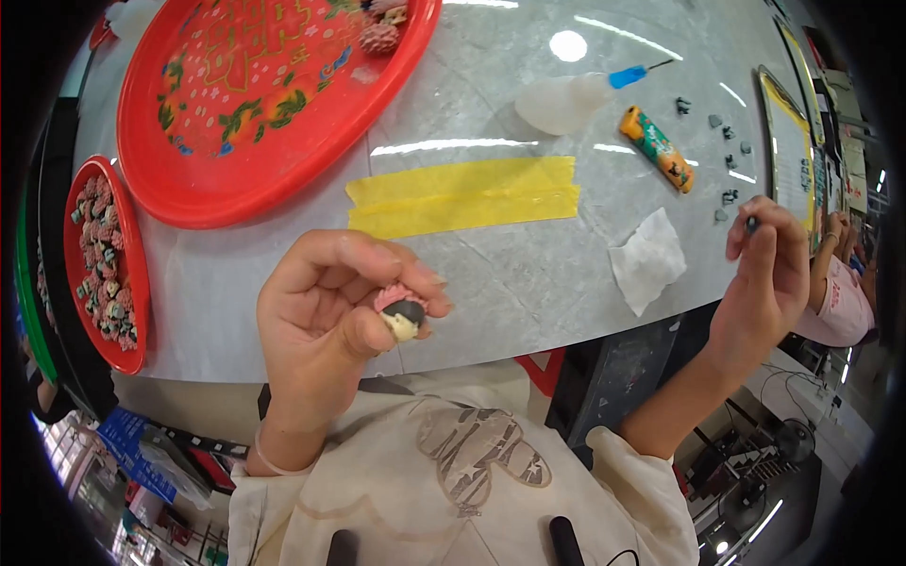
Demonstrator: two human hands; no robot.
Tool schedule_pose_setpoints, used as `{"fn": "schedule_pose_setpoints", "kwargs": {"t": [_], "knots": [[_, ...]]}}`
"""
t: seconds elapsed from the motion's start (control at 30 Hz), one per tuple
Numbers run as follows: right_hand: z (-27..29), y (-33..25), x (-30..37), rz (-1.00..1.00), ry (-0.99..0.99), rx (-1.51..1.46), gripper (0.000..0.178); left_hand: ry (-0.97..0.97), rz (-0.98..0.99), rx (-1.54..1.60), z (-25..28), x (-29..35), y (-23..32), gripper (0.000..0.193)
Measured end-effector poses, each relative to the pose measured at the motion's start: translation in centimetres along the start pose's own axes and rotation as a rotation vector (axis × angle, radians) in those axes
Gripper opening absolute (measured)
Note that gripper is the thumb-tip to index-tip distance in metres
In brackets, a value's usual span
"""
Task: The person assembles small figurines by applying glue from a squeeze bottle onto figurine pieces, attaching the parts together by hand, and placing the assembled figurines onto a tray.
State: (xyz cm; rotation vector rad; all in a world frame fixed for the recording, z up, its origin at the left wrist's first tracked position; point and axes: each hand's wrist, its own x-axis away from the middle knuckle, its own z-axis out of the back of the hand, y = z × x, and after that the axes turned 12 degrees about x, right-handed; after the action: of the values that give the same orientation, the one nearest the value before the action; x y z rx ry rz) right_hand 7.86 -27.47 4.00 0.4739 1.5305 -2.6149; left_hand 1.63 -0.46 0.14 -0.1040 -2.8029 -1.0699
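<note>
My left hand point(316, 311) pinches a small figurine head point(404, 319) between thumb and fingers, above the near edge of the table. The head has a pink top, a dark grey band and a cream face part. Off to the right, my right hand point(769, 274) is raised with thumb and fingertips closed on a tiny dark piece point(752, 224). Its exact shape is too small to tell. Several small grey-green pieces point(729, 197) lie on the table just beyond that hand. A crumpled white tissue point(649, 259) is to its left.
Yellow tape strips point(462, 200) are stuck to the grey table. A squeeze bottle point(562, 104) with blue needle tip and a colourful lighter point(658, 151) lie beyond. At left are a large red tray point(283, 179) and a red bowl point(142, 321) of figurine pieces. Another person point(835, 302) sits far right.
</note>
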Motion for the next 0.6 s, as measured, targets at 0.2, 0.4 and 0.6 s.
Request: {"fn": "schedule_pose_setpoints", "kwargs": {"t": [0.2,0.4,0.6], "knots": [[-6.3,-3.3,2.4,-0.017,-0.535,-0.419,0.022,-0.092,-0.032,0.064,0.6,-0.3,-0.1,0.031],[-10.0,-4.2,2.9,0.237,-0.527,-0.354,0.023,0.052,0.056,0.011,-0.5,-0.1,0.2,0.037],[-10.3,-5.3,3.5,0.265,-0.453,-0.251,0.025,0.065,0.104,0.098,-0.5,0.0,0.4,0.037]]}}
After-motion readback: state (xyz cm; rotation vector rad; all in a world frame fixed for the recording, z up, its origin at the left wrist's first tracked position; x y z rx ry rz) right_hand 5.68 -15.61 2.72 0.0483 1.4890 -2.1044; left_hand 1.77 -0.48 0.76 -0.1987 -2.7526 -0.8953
